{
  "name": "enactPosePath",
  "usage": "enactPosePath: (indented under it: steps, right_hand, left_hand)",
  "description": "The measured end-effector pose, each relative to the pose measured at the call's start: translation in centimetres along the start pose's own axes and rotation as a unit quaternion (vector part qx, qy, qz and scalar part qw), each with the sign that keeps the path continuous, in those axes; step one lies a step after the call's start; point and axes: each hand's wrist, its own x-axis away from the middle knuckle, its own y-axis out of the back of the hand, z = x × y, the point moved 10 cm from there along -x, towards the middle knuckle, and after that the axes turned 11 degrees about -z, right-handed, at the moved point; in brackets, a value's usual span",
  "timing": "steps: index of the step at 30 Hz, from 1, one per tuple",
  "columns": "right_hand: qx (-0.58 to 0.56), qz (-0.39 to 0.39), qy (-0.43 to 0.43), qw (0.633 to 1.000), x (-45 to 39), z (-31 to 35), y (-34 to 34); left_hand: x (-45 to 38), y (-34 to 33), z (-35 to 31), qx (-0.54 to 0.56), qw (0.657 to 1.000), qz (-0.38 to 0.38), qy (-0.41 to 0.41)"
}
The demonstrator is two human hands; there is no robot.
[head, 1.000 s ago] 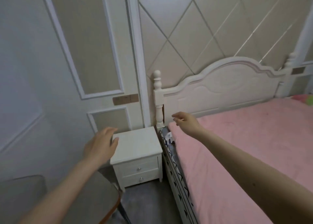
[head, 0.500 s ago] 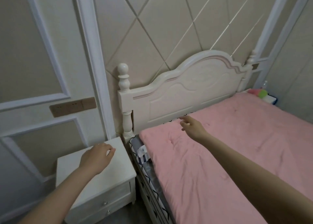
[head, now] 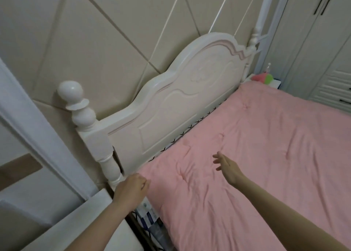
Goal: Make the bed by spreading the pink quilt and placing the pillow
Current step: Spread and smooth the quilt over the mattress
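A: Far left, low: white bedside cabinet (head: 81, 230), only its flat top and near edge in view. Above it, white turned bedpost with a ball finial (head: 76, 102).

B: Left hand (head: 131, 191)?

A: At the near head-end corner of the pink quilt (head: 256, 165), just beside the post's base. Fingers curled, thumb against them, right at the quilt's edge. Whether cloth is pinched between them, I cannot tell.

B: Below that hand?

A: A strip of patterned mattress side (head: 150, 218), dark and white, uncovered beneath the quilt's edge.

B: The quilt itself?

A: Spread flat over the bed, reaching up to the white carved headboard (head: 182, 99). Creases fan out from the near corner; a few tufted dimples further across.

B: Right hand (head: 228, 168)?

A: Over the quilt, well apart from the left one. Fingers straight and spread, holding nothing. Contact with the cloth unclear.

B: Far right?

A: Red and green soft object (head: 263, 78) past the headboard's far end; white wardrobe doors (head: 313, 42) behind.
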Motion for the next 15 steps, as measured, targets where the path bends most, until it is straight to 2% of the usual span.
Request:
enactPosePath:
  steps: [3, 8, 12, 15]
  right_hand:
    - [-0.005, 0.004, -0.037, 0.999, -4.7, -2.8, -2.6]
    - [-0.041, 0.019, -0.104, 0.994, -9.9, -7.1, -8.5]
    - [-0.043, 0.028, -0.149, 0.987, -12.0, -10.1, -14.0]
    - [-0.023, 0.033, -0.16, 0.986, -12.4, -11.9, -17.4]
  left_hand:
    - [-4.5, -3.9, 1.1, -0.006, 0.999, 0.042, 0.003]
    - [-10.3, -10.5, 4.9, 0.008, 0.993, 0.102, 0.064]
    - [-13.0, -16.6, 7.6, 0.001, 0.987, 0.16, 0.033]
    - [-15.2, -19.6, 9.6, -0.003, 0.986, 0.165, 0.015]
